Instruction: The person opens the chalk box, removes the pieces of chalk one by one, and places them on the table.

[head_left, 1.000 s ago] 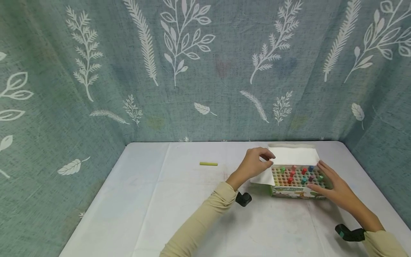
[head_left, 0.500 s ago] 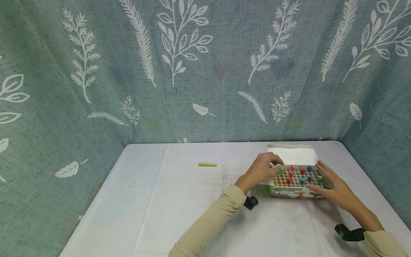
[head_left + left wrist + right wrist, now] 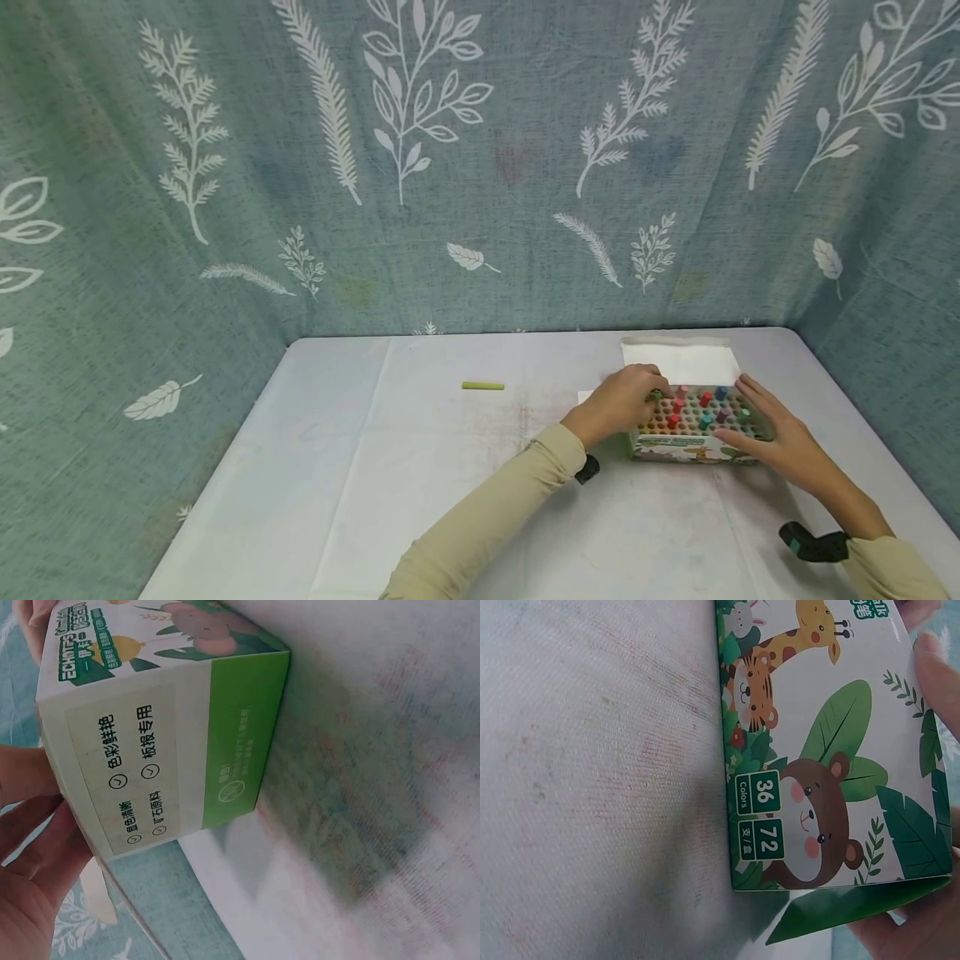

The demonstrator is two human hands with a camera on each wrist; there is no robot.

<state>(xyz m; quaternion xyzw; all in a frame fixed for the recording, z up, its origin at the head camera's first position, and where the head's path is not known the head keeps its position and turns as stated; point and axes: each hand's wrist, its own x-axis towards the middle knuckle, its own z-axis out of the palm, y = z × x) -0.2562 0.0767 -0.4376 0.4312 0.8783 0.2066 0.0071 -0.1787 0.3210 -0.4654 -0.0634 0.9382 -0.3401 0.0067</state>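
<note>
A printed box of chalk (image 3: pixel 697 450) stands with its lid raised, its holed insert carrying several coloured chalk sticks. My left hand (image 3: pixel 618 402) is over the box's left end and pinches a green chalk stick (image 3: pixel 656 395) in its hole. In the left wrist view, the fingers of my left hand (image 3: pixel 37 862) are at the box's upper edge, and the stick is hidden. My right hand (image 3: pixel 787 442) rests on the box's right end, fingers stretched toward the back corner and thumb (image 3: pixel 735 439) on the front edge. It holds nothing else.
A yellow-green chalk stick (image 3: pixel 483 386) lies on the white table cover (image 3: pixel 390 483), left of the box. The white lid flap (image 3: pixel 681 360) stands up behind the box. A patterned curtain (image 3: pixel 450 167) hangs behind the table and along both sides.
My left hand has moved right and down from beside the box's left flap to the green chalk stick, and its fingers have closed on it. My right hand has stayed on the box.
</note>
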